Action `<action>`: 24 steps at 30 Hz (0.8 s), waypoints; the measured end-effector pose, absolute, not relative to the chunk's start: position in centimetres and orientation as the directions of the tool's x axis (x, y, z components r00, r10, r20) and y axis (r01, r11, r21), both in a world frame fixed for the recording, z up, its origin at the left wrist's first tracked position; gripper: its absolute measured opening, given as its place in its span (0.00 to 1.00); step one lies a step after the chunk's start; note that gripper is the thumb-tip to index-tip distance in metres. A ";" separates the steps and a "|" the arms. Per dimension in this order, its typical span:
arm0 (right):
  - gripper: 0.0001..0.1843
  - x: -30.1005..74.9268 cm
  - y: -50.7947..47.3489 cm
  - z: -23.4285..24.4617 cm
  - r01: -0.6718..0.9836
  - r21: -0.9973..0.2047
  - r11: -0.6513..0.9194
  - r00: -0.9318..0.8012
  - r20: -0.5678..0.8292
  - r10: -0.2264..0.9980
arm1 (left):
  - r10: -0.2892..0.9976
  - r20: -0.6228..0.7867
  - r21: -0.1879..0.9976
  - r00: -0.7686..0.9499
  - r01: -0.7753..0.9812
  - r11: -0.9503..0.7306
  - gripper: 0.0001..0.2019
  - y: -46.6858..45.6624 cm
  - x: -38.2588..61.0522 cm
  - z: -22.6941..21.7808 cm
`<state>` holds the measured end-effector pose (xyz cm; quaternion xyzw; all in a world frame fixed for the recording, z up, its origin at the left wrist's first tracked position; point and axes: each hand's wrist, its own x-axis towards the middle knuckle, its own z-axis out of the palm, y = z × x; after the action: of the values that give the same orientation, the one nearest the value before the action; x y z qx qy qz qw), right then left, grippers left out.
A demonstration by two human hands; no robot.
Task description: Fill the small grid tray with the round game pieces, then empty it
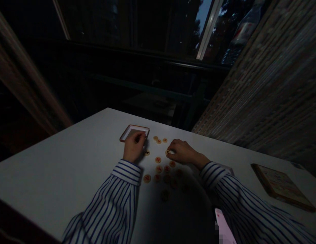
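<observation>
The right hand [183,151] has thumb and fingertips narrowed about a dark-marked disc [168,152], right of the scene's middle. The disc's face is up; being round, it shows no long axis. The left hand [133,148] is curled over the near right part of a shallow tray [139,126]; whether it holds anything, I cannot tell. The tray's far edge runs left to right. Red-marked discs [158,159] lie flat on the surface [84,145], between the forearms and nearer.
</observation>
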<state>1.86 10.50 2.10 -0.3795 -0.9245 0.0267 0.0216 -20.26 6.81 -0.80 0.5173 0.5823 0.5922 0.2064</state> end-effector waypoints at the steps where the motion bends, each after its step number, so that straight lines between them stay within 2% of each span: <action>1: 0.19 1.8 10.5 2.1 0.701 -0.060 0.710 -0.711 0.017 0.703 | 0.846 0.376 0.899 -0.379 0.369 -0.234 0.17 6.8 -20.3 -0.9; 6: 0.21 0.9 11.1 3.1 0.737 -0.047 0.675 -0.673 0.045 0.738 | 0.831 0.405 0.868 -0.382 0.446 -0.217 0.16 6.7 -20.1 -1.0; 10: 0.19 -1.3 12.1 3.6 0.759 -0.059 0.648 -0.644 0.074 0.761 | 0.817 0.441 0.836 -0.373 0.503 -0.222 0.15 6.6 -20.1 -1.1; 17: 0.20 -5.4 13.8 3.0 0.814 -0.012 0.581 -0.580 0.038 0.814 | 0.807 0.482 0.788 -0.342 0.572 -0.229 0.15 6.6 -20.1 -1.1; 24: 0.14 -7.0 14.6 2.5 0.826 0.026 0.562 -0.563 0.013 0.826 | 0.811 0.494 0.758 -0.313 0.613 -0.225 0.14 6.4 -20.0 -0.9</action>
<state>-6.95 14.61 2.54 -0.4675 -0.8839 -0.0146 -0.0002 -20.00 6.41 -0.89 0.5785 0.6154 0.5270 0.0943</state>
